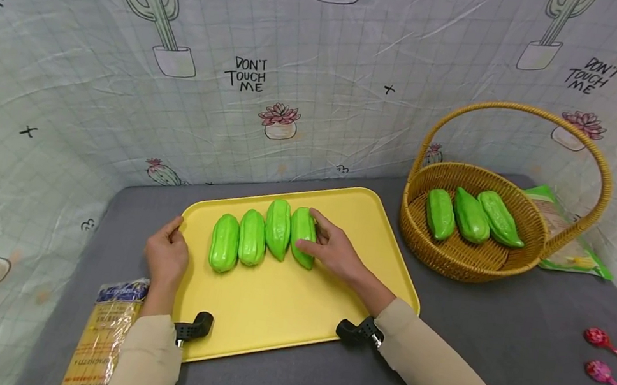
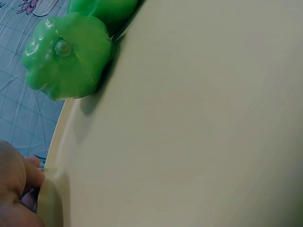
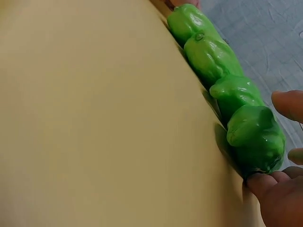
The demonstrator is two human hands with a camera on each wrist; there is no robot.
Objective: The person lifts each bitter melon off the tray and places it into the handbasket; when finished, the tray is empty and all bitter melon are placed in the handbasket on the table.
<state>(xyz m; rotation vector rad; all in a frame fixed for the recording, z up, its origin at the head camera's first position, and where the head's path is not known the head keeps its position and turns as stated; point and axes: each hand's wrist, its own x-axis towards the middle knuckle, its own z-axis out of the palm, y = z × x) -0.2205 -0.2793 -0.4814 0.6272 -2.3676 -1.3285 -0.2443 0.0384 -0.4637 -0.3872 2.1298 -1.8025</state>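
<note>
1. At the far left of the grey tabletop [image 1: 291, 383] lies a noodle packet [image 1: 100, 334] in clear wrap with a blue band; its print is too small to read.
2. The left hand [image 1: 166, 255] rests on the left rim of the yellow tray [image 1: 281, 317], fingers curled over the edge and gripping it. The left wrist view shows the fingers [image 2: 28, 172] at that rim.
3. Four green gourds lie side by side across the tray, touching one another in a row: the first gourd [image 1: 224, 242], second gourd [image 1: 252, 237], third gourd [image 1: 278, 228] and fourth gourd [image 1: 302, 235].
4. The right hand [image 1: 333, 250] is on the fourth gourd, fingers over its top and right side, thumb at its near end, holding it while it lies on the tray. The right wrist view shows the thumb [image 3: 265, 182] at the gourd's end and a fingertip [image 3: 289, 105] just beside it.
5. Behind, the backdrop [image 1: 66, 92] carries cactus drawings and twice the words "DON'T TOUCH ME".
6. Right of the tray stands a wicker basket [image 1: 525, 261] with a tall handle; three more gourds [image 1: 470, 215] lie in it side by side.
7. Behind the basket, partly hidden, is a green bag [image 1: 578, 254]; its writing cannot be read.
8. Far right, two lollipops [image 1: 606, 357] in red wrappers lie on the tabletop, well apart from the tray.
</note>
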